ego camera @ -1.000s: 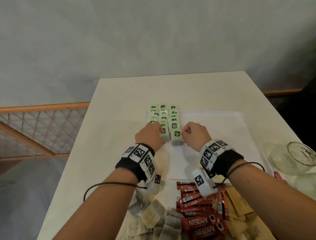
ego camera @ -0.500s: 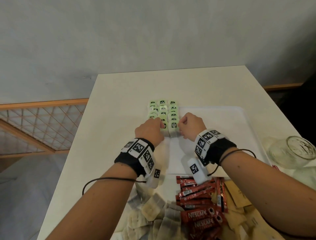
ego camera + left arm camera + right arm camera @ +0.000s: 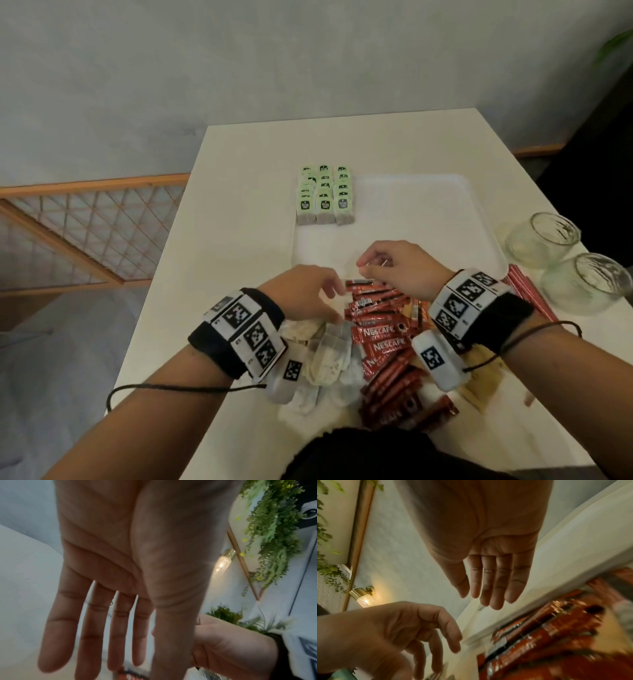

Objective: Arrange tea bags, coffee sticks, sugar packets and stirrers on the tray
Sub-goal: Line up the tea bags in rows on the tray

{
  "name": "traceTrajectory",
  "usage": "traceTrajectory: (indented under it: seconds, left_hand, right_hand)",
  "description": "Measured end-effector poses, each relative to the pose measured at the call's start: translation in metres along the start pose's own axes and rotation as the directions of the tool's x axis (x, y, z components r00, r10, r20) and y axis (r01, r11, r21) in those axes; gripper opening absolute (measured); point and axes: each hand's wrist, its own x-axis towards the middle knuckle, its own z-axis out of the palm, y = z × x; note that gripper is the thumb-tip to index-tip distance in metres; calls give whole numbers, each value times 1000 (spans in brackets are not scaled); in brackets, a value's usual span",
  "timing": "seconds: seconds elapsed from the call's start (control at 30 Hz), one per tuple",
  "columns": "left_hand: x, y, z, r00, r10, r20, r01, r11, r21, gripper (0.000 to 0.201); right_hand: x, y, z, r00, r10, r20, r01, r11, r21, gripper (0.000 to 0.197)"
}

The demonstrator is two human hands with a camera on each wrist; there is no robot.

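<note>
Head view puts the red coffee sticks (image 3: 380,329) at the centre of the job: a loose, overlapping heap on the table (image 3: 239,219), just off the near edge of the white tray (image 3: 411,219). They look light and slick, thin foil sachets with a little give, so they will likely slide over one another rather than lift as a bundle. My judgement is that the best hold is a pinch across the narrow width near the middle of a stick, or a gather of several squared at their ends; a grip at one tip would let the sachet droop.

Beside them to the left lie pale, soft tea bags (image 3: 330,356), limp and easily crumpled, best lifted by a flat pinch on the paper. Brown sugar packets (image 3: 479,387) sit at the heap's right, partly hidden under the wrist. Green-wrapped tea bags (image 3: 324,197) already stand in three neat rows at the tray's far left corner.

The left hand (image 3: 305,294) hovers over the pile's left side with fingers spread and relaxed, holding nothing; the left wrist view shows them straight. The right hand (image 3: 399,267) hangs above the pile's far edge, fingers loosely bent and empty.

Further right stand two glass jars (image 3: 561,260), with red stirrers (image 3: 527,291) lying near them.
</note>
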Motion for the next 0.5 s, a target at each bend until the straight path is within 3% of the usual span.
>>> traceTrajectory:
  seconds: [0.1, 0.2, 0.4, 0.5]
  left_hand:
    - [-12, 2, 22, 993, 13, 114, -21, 998, 64, 67]
    - [-14, 4, 37, 996, 35, 79, -42, 996, 85, 67]
    - [-9, 8, 47, 1000, 6, 22, -10, 987, 162, 50]
    - [-9, 13, 46, 999, 37, 31, -41, 992, 121, 19]
  right_hand:
    - [-13, 5, 7, 1000, 7, 9, -7, 1000, 9, 12]
    - [-23, 9, 15, 1000, 16, 9, -16, 1000, 24, 10]
    - [-42, 16, 23, 1000, 22, 5, -22, 1000, -4, 12]
    - [-48, 17, 24, 1000, 15, 4, -15, 1000, -18, 13]
